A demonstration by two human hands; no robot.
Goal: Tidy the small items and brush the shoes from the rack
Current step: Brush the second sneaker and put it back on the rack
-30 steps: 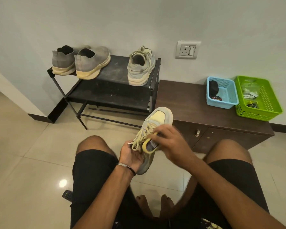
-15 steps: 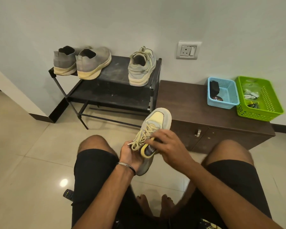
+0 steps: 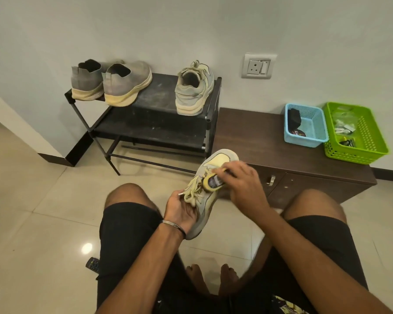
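A pale grey and yellow sneaker (image 3: 222,159) is held between my knees, toe pointing away. My left hand (image 3: 179,207) grips its heel end from below, by the laces. My right hand (image 3: 243,180) grips a small yellow-edged brush (image 3: 211,183) and presses it on the sneaker's upper near the laces. Its matching sneaker (image 3: 193,89) stands on the black shoe rack (image 3: 154,123), heel toward me. A pair of grey slip-on shoes (image 3: 114,81) sits at the rack's left end.
A low dark wooden cabinet (image 3: 259,141) stands right of the rack, carrying a blue basket (image 3: 313,132) and a green basket (image 3: 368,141) with small items. A remote control (image 3: 93,265) lies on the tiled floor by my left thigh. A wall socket (image 3: 259,66) is above the cabinet.
My right hand has slid the brush forward along the sneaker, from the lace area toward the toe. The left hand keeps its hold on the sneaker.
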